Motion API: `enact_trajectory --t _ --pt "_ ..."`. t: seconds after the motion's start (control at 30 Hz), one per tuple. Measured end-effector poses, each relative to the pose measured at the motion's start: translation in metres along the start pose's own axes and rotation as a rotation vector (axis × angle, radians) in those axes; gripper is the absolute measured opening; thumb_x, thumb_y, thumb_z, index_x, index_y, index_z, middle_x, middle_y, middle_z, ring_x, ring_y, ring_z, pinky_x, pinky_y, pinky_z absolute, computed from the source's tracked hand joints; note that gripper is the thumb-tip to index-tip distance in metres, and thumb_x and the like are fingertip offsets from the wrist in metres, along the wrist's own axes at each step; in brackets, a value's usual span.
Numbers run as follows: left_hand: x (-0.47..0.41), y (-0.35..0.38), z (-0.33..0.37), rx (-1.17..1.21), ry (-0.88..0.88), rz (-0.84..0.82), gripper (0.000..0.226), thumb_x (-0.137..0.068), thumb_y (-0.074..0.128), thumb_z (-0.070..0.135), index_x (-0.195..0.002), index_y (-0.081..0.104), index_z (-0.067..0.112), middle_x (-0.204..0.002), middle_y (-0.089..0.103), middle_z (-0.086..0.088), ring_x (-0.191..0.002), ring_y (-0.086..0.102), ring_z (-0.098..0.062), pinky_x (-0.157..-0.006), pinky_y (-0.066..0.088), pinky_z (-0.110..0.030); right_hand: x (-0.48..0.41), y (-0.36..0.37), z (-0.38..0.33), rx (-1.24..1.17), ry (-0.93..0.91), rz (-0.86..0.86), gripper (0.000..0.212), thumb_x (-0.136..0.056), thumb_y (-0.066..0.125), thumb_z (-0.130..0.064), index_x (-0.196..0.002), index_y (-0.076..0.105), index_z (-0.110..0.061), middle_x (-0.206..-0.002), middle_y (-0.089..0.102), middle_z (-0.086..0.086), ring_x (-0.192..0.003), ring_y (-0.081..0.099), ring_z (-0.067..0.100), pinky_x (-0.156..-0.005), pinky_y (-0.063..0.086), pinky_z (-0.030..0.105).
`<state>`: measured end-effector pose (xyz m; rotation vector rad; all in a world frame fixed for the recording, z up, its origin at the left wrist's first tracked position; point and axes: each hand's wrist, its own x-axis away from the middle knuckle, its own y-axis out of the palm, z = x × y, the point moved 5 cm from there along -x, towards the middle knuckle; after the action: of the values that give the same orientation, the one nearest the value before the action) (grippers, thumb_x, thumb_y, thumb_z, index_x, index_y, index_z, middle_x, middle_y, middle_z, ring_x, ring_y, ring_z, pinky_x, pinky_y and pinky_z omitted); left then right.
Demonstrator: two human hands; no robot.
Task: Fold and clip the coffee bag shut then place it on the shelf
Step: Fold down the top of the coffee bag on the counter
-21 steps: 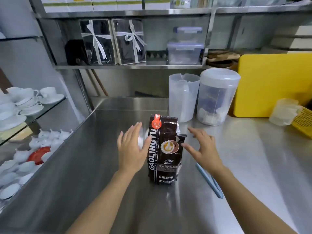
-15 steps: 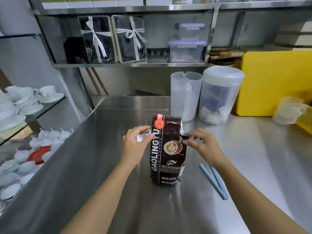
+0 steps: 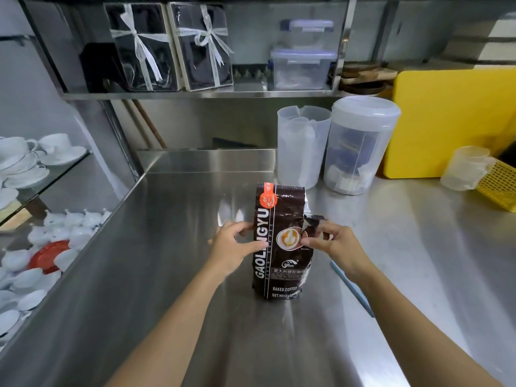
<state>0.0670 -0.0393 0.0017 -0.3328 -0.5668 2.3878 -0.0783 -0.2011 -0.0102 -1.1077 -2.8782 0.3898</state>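
Note:
A dark brown coffee bag with an orange label stands upright on the steel counter, its top unfolded. My left hand pinches the bag's left edge about halfway up. On the opposite side my right hand pinches the right edge, by a crumpled flap of foil. A light blue clip lies on the counter just right of the bag, partly hidden under my right forearm. The steel shelf runs along the wall above the counter's back.
On the shelf stand two ribboned gift boxes and stacked clear containers. A clear pitcher and lidded jar sit behind the bag. A yellow board and yellow basket are at the right. White cups fill glass shelves at left.
Both hands were open on either side of the bag; they have closed in and now pinch its left and right edges. The bag still stands in the same spot.

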Motion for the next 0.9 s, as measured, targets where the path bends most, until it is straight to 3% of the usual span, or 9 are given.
enact_trajectory --t 0.07,0.13,0.2,0.3,0.43,0.5,0.57,0.7,0.9 --pt "0.0 0.005 -0.005 0.039 0.005 -0.024 0.03 -0.063 0.079 0.032 -0.09 0.065 0.03 -0.078 0.045 0.012 -0.076 0.042 -0.007 -0.093 0.035 -0.042 0.0 0.002 0.009 -0.019 0.011 0.013 0.041 -0.049 0.084 -0.034 -0.076 0.069 -0.007 -0.096 0.056 0.031 -0.079 0.049 0.034 -0.079 0.041 0.042" --pt "-0.002 0.008 -0.006 0.1 0.007 -0.035 0.032 -0.06 0.082 0.03 -0.088 0.069 0.024 -0.077 0.045 0.012 -0.076 0.043 -0.008 -0.086 0.034 -0.036 0.0 0.003 0.014 -0.053 0.022 0.039 0.031 -0.05 0.083 -0.031 -0.066 0.068 -0.009 -0.083 0.06 0.023 -0.078 0.049 0.025 -0.079 0.039 0.037" --pt "-0.004 0.008 -0.005 0.118 0.02 0.007 0.023 -0.052 0.083 0.034 -0.069 0.069 0.026 -0.073 0.049 0.01 -0.078 0.045 -0.011 -0.085 0.033 -0.036 -0.001 0.004 0.012 -0.03 -0.003 0.058 0.021 -0.062 0.077 -0.006 -0.048 0.062 -0.014 -0.057 0.054 -0.007 -0.07 0.045 0.013 -0.071 0.037 0.029" --pt "-0.009 0.011 -0.01 0.104 0.012 0.088 0.03 -0.055 0.084 0.025 -0.045 0.056 0.023 -0.066 0.055 0.003 -0.08 0.043 -0.015 -0.087 0.033 -0.041 -0.004 0.007 0.012 -0.037 -0.044 0.105 0.036 -0.067 0.065 0.015 -0.045 0.06 -0.013 -0.055 0.049 -0.01 -0.066 0.044 0.016 -0.066 0.038 0.032" --pt "-0.009 0.018 -0.017 0.28 -0.042 0.058 0.018 -0.063 0.08 0.013 -0.064 0.062 0.013 -0.077 0.052 -0.007 -0.073 0.049 -0.015 -0.077 0.041 -0.025 0.006 0.01 0.014 -0.162 -0.01 0.067 0.021 -0.065 0.074 0.004 -0.065 0.068 -0.017 -0.075 0.048 0.002 -0.063 0.045 0.003 -0.062 0.038 0.011" --pt "-0.01 0.021 -0.017 0.304 -0.041 0.023 0.017 -0.064 0.079 0.013 -0.073 0.067 0.022 -0.082 0.052 -0.002 -0.078 0.05 -0.012 -0.077 0.042 -0.023 0.01 0.009 0.015 -0.152 -0.018 0.083 0.022 -0.063 0.076 0.001 -0.062 0.067 -0.02 -0.074 0.046 0.002 -0.067 0.041 0.01 -0.066 0.035 0.019" --pt "-0.009 0.021 -0.015 0.328 -0.033 0.056 0.013 -0.062 0.079 0.007 -0.065 0.067 0.009 -0.073 0.049 -0.001 -0.068 0.044 -0.004 -0.069 0.038 -0.019 0.007 0.007 0.018 -0.131 -0.01 0.132 0.032 -0.061 0.077 0.002 -0.045 0.061 -0.021 -0.069 0.048 0.004 -0.075 0.043 0.02 -0.072 0.034 0.029" --pt "-0.012 0.023 -0.015 0.249 -0.005 0.19 0.029 -0.059 0.08 0.009 -0.047 0.054 0.012 -0.057 0.043 0.004 -0.064 0.038 -0.008 -0.077 0.027 -0.033 0.0 0.009 0.019 -0.087 -0.009 0.203 0.032 -0.059 0.078 0.002 -0.043 0.049 0.002 -0.065 0.047 0.012 -0.08 0.046 0.029 -0.08 0.035 0.04" --pt "0.011 0.015 0.002 -0.221 0.102 0.579 0.02 -0.071 0.071 0.027 -0.089 0.068 0.023 -0.071 0.049 0.007 -0.069 0.045 -0.014 -0.074 0.015 -0.029 0.019 0.029 0.015 0.061 -0.046 0.519 0.046 -0.066 0.077 -0.008 -0.037 0.047 -0.026 -0.044 0.044 -0.012 -0.061 0.041 0.021 -0.073 0.036 0.051"
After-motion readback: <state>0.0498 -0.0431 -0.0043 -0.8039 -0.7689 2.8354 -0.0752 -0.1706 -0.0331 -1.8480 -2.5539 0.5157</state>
